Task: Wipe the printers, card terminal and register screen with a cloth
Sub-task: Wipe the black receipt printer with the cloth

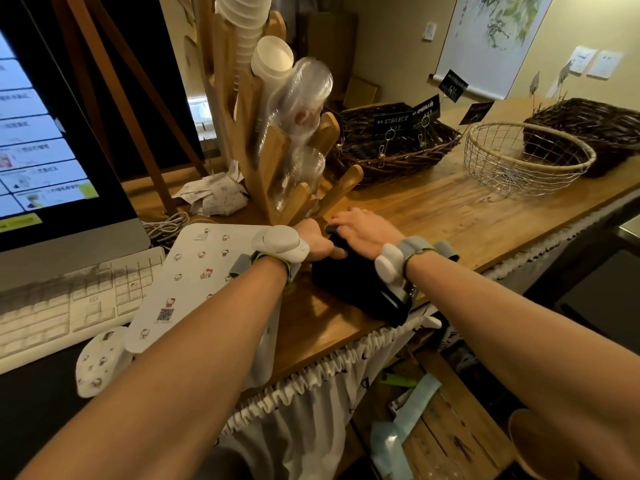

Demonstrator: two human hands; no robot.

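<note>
Both hands are on a black device (353, 285). The left hand (317, 242) curls its fingers round the left side, and the right hand (363, 230) lays nearly straight fingers across the top. The device sits near the front edge of the wooden counter (450, 216). Behind it, a wooden rack (270, 157) holds stacked cups (273, 60), and a dark wicker basket (398, 164) holds clipped price cards (393, 121).

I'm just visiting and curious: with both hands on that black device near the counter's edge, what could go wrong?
The black device sits close to the counter's front edge, so a hard push from the left hand or right hand might slide it off. The cup rack stands just behind; a wide stroke could topple cups.
</note>
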